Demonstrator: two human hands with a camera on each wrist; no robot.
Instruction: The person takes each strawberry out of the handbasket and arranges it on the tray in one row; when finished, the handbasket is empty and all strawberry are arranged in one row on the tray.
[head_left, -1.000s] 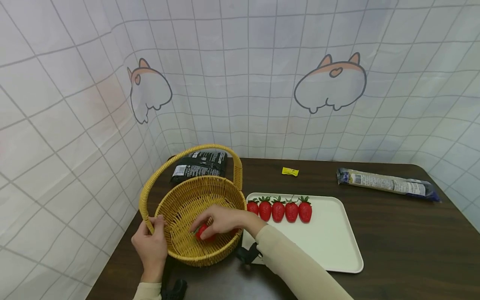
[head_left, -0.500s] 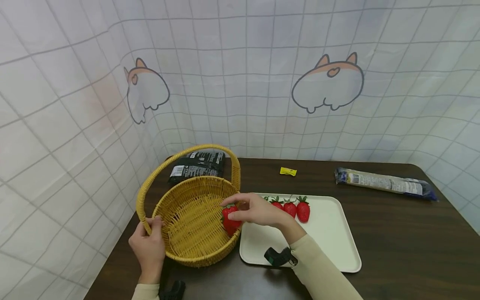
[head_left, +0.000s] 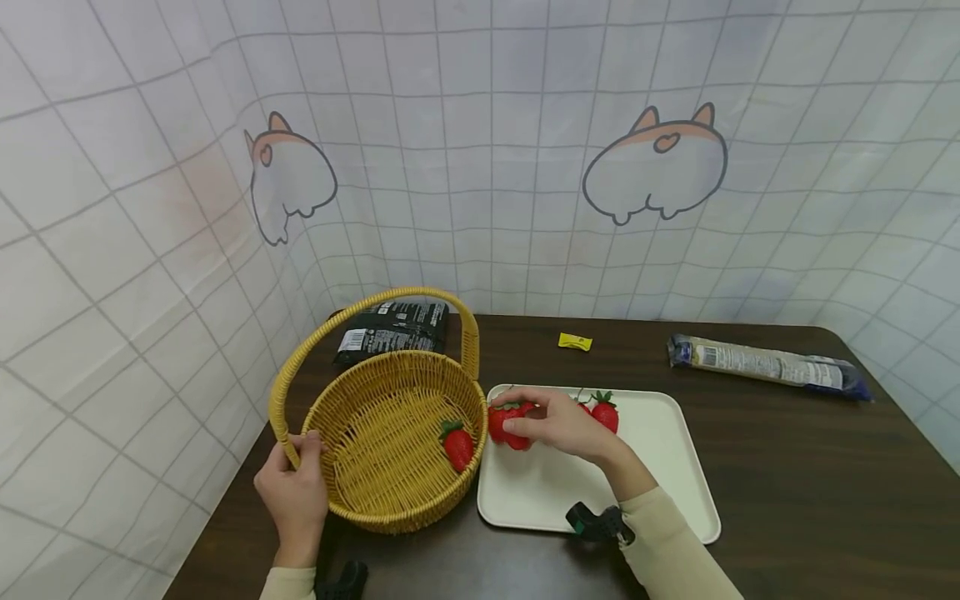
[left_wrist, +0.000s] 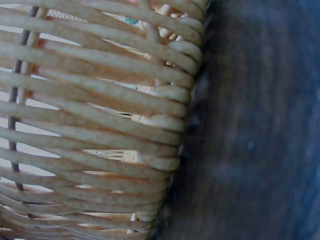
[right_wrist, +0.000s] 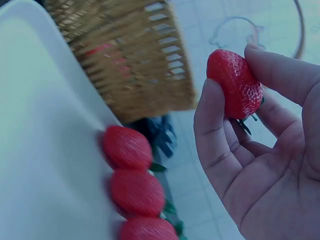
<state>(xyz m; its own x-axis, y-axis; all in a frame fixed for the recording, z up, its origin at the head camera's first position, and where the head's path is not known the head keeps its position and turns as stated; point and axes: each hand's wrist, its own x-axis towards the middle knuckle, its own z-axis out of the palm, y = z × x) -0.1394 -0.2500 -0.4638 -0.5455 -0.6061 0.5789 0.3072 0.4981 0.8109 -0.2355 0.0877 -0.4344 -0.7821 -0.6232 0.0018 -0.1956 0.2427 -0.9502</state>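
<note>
A yellow wicker basket with a tall handle stands on the left, one strawberry lying inside near its right wall. My left hand grips the foot of the handle at the left rim. The left wrist view shows only the woven basket side and dark tabletop. Over the left end of a white tray, my right hand pinches a strawberry between thumb and fingers. Several strawberries sit in a row along the tray's far edge, partly hidden by this hand in the head view.
Behind the basket lies a black packet. A small yellow wrapped piece is at the back middle, and a long clear-and-blue package at the back right. A grid-patterned curtain hangs behind the dark table.
My right hand has lifted a strawberry out of the basket and carried it right, over the tray. Another strawberry stays in the basket. The left hand keeps its grip on the handle.
</note>
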